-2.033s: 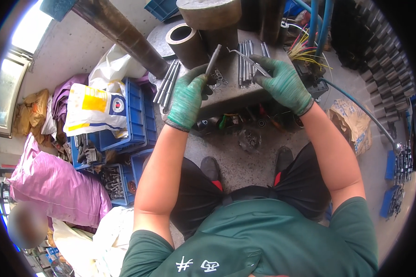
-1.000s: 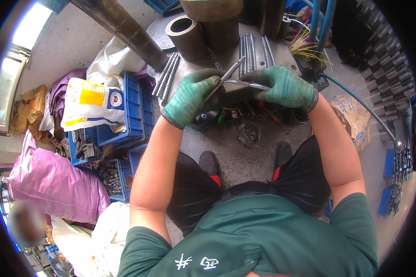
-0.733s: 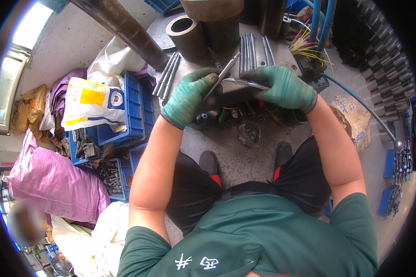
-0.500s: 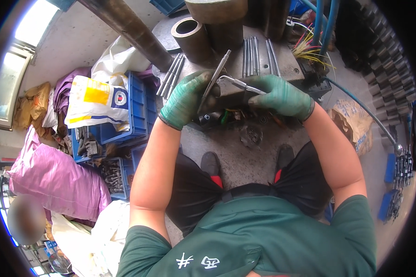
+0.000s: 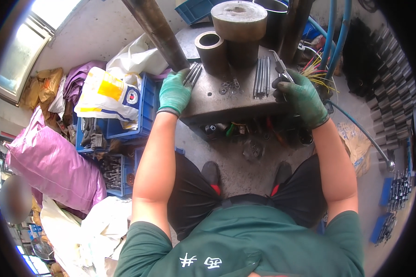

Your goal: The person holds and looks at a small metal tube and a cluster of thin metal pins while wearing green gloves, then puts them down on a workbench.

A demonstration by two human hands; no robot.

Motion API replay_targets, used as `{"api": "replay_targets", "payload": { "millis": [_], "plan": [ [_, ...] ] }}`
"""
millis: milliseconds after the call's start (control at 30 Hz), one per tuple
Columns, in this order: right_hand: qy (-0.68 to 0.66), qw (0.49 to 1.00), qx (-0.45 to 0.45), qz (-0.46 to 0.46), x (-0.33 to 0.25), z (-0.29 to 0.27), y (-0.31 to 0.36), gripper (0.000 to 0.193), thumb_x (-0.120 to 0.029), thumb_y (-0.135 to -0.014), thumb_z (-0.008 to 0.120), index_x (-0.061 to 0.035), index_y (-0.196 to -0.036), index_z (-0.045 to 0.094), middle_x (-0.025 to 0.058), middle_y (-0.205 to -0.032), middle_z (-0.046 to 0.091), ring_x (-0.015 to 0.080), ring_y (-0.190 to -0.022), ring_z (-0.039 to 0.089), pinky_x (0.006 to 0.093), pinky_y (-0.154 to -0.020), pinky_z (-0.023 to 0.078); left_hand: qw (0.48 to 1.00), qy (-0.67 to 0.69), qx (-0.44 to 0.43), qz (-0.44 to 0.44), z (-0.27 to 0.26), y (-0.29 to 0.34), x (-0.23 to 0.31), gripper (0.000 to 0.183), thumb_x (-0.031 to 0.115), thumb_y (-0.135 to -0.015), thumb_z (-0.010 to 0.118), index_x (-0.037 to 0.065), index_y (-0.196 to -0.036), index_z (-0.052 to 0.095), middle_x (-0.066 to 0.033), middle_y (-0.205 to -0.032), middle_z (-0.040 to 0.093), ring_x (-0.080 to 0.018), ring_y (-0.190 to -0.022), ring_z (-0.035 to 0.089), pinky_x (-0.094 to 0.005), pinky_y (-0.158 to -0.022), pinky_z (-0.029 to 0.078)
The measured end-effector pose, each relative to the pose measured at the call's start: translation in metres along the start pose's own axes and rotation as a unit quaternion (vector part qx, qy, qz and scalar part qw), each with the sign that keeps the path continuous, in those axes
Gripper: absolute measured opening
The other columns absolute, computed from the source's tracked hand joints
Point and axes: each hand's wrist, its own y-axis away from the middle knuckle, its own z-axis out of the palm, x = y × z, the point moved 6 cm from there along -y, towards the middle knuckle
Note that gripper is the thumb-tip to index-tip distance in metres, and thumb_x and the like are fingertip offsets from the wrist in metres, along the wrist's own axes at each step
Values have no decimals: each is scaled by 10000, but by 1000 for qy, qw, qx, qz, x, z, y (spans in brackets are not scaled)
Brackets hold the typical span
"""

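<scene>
Now the hands have parted: half a second ago both met over one strip at mid-desk. The left hand (image 5: pixel 174 93) lies closed over thin metal rods (image 5: pixel 192 74) at the steel desk (image 5: pixel 226 104) left corner; the right hand (image 5: pixel 302 97) grips a slim metal tool (image 5: pixel 278 66) at the right edge. Left of the desk: pink sack (image 5: pixel 55 168), white-and-yellow bag (image 5: pixel 107 93) with round emblem, blue crates (image 5: pixel 143 104).
</scene>
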Motion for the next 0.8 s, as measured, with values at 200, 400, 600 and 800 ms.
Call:
{"api": "replay_targets", "payload": {
  "millis": [200,400,600,800],
  "plan": [
    [220,959,133,-122,26,-59,-26,466,-105,-880,692,75,-1299,600,112,-1088,711,238,-992,677,345,-908,538,993,-106,-34,29,23,-3,29,314,178,-843,763,138,-1155,785,-162,-1204,677,-361,-1143,646,-449,-1014,529],
    [553,806,193,-88,30,-63,-43,382,-180,-821,721,-20,-1160,651,270,-1113,702,456,-1087,662,486,-957,530,996,-82,-3,27,20,0,23,277,153,-840,747,96,-1109,783,-166,-1195,678,-356,-1165,628,-450,-1017,525],
    [659,733,169,27,29,-55,-54,365,-256,-850,634,-35,-1131,711,258,-1148,720,435,-1083,694,491,-953,554,991,76,93,52,9,9,29,341,-51,-855,629,72,-1144,763,-173,-1156,693,-344,-1080,671,-428,-956,558],
    [566,801,195,8,31,-74,-62,383,-280,-836,662,-5,-1099,709,288,-1111,724,432,-1062,702,479,-933,554,818,572,-14,-50,31,20,44,599,-237,-750,339,-25,-1232,626,-149,-1125,685,-254,-991,714,-393,-863,654]
  ]
}}
